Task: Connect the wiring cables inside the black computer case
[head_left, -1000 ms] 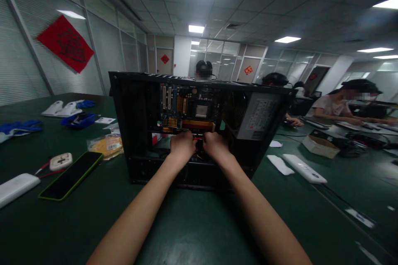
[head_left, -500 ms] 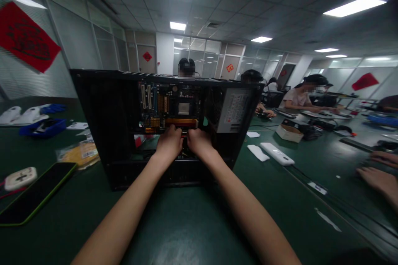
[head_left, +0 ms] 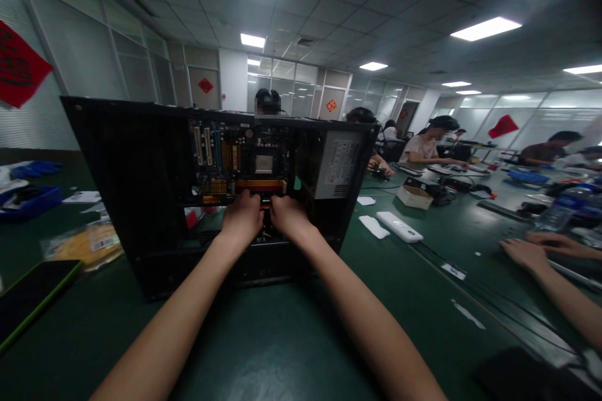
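An open black computer case [head_left: 277, 266] stands upright on the table in front of me. Inside it are a motherboard [head_left: 244, 149] with a square processor [head_left: 264, 164], and a power supply [head_left: 336, 166] with a label at the right. My left hand [head_left: 243, 218] and my right hand [head_left: 290, 218] reach in side by side at the board's lower edge, just below the red and yellow memory slots [head_left: 261, 186]. Both have curled fingers pressed close together. Whatever lies between the fingertips is hidden by the hands and the dark interior.
On the green table [head_left: 277, 338], left of the case, lie a phone [head_left: 35, 291], a bagged yellow item [head_left: 87, 244] and a blue tray [head_left: 32, 200]. To the right are a white power strip [head_left: 399, 227], cables, a small box [head_left: 414, 196] and another person's hands [head_left: 527, 252].
My view has swung to the right, so the case and table things sit further left in it. A water bottle shows at the right. Both hands stay at the same spot in the case.
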The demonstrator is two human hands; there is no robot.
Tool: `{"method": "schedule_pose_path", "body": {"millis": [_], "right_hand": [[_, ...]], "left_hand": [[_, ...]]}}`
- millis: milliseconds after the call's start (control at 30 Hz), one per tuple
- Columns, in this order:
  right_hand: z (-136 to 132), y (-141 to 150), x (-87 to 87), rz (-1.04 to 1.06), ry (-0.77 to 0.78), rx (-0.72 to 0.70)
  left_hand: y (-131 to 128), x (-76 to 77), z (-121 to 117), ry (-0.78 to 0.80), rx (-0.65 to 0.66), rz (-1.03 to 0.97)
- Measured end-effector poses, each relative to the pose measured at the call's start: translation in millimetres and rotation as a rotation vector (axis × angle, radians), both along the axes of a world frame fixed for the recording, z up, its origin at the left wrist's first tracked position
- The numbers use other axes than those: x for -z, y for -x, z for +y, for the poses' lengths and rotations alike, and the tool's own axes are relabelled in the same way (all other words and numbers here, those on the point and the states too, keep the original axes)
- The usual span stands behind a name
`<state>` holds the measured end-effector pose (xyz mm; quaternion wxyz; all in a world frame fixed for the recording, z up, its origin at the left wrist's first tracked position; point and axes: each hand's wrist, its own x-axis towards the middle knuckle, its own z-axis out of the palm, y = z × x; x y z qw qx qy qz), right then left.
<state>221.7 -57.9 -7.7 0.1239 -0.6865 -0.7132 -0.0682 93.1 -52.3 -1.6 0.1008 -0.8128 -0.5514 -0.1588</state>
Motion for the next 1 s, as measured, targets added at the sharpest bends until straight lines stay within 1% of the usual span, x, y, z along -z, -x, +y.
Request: {"method": "schedule_pose_path", "body": {"millis": [133,300,467,633,733,1000], "right_hand": [[-0.9,-0.1,1.9,0.012,-0.005,-0.009],[-7.5,0.3,-1.8,0.035,0.004,-0.005],[-10.9,0.9,-3.5,0.047,0.001,-0.005],[-11.8,0.2,-2.4,0.056,-0.009,-0.012],[-10.9,-1.6,-1.7,0.088,0.003,-0.030],[3.3,-8.8,8.0,0.188,-0.012,-0.101]], "left_hand": [[-0.2,0.6,0.4,0.002,-0.005,-0.007],[0.3,4.8,2.6,-0.031,0.011,-0.003],[0.5,4.8,1.5,-0.041,-0.022,-0.002],[0.2,0.1,-2.1,0.049,-0.057,-0.019],[1.6,1.0,-0.8,0.076,-0.052,-0.022],[6.7,6.7,10.0,0.110,0.024,-0.108]]}}
